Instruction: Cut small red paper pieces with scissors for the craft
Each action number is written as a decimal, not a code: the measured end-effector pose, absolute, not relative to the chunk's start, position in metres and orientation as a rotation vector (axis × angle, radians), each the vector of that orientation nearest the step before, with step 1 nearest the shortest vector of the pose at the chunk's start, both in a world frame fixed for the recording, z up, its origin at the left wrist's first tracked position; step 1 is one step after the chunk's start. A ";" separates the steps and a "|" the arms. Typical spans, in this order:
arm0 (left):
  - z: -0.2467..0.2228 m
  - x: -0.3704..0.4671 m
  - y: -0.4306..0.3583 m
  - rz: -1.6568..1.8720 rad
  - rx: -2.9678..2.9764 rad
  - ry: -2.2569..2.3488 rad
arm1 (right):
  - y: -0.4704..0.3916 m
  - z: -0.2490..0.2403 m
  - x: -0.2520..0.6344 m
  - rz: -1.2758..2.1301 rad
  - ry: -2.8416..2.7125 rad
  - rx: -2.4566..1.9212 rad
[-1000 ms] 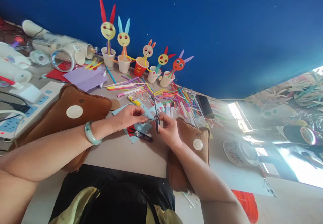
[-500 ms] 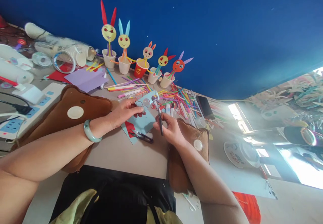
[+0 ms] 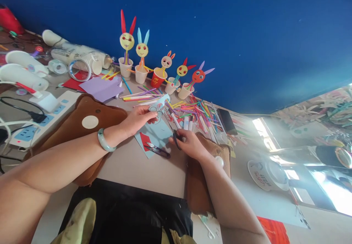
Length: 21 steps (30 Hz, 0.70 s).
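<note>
Between the fingertips of my left hand (image 3: pixel 139 120) is a piece of light-blue paper (image 3: pixel 163 101) with round outlines drawn on it. My right hand (image 3: pixel 191 144) grips black-handled scissors (image 3: pixel 176 137), their blades pointing up and left toward that paper. Whether the blades touch it I cannot tell. Below my hands lies a light-blue sheet (image 3: pixel 161 131) on the table, with a small red paper piece (image 3: pixel 144 139) on it. Dark thread snips (image 3: pixel 161 152) rest across the sheet's lower edge.
Paper cups with rabbit-faced figures (image 3: pixel 142 73) line the blue wall. Colored markers and sticks (image 3: pixel 203 112) are scattered before them. Brown cushions (image 3: pixel 79 126) lie under both forearms. A power strip (image 3: pixel 46 121) is at left, a phone (image 3: pixel 227 121) at right, and a white bowl (image 3: pixel 262 176) further right.
The scissors have pulled back from the paper, down toward me. The paper's far end now tilts and curls upward in my left hand. The whole view has shifted slightly.
</note>
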<state>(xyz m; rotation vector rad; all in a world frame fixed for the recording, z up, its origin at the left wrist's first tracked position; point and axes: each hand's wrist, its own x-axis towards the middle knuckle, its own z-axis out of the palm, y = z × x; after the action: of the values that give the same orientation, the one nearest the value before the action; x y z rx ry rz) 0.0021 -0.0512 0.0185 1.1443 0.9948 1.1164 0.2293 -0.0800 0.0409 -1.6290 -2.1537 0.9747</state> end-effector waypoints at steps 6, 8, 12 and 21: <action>0.020 0.002 -0.055 1.110 1.214 1.009 | -0.080 0.040 0.228 1.092 -2.128 -1.562; 0.023 0.003 -0.056 1.104 1.190 1.021 | -0.080 0.040 0.228 1.142 -2.107 -1.551; 0.026 0.003 -0.058 1.089 1.190 1.027 | -0.081 0.041 0.228 1.208 -2.069 -1.552; 0.016 0.001 -0.051 1.118 1.130 1.013 | -0.079 0.038 0.228 1.172 -2.052 -1.521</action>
<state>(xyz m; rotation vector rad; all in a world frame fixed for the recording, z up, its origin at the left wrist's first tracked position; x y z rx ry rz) 0.0009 -0.0513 0.0162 1.1300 1.0133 1.1177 0.2284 -0.0792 0.0383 -1.5212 -2.0521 1.1716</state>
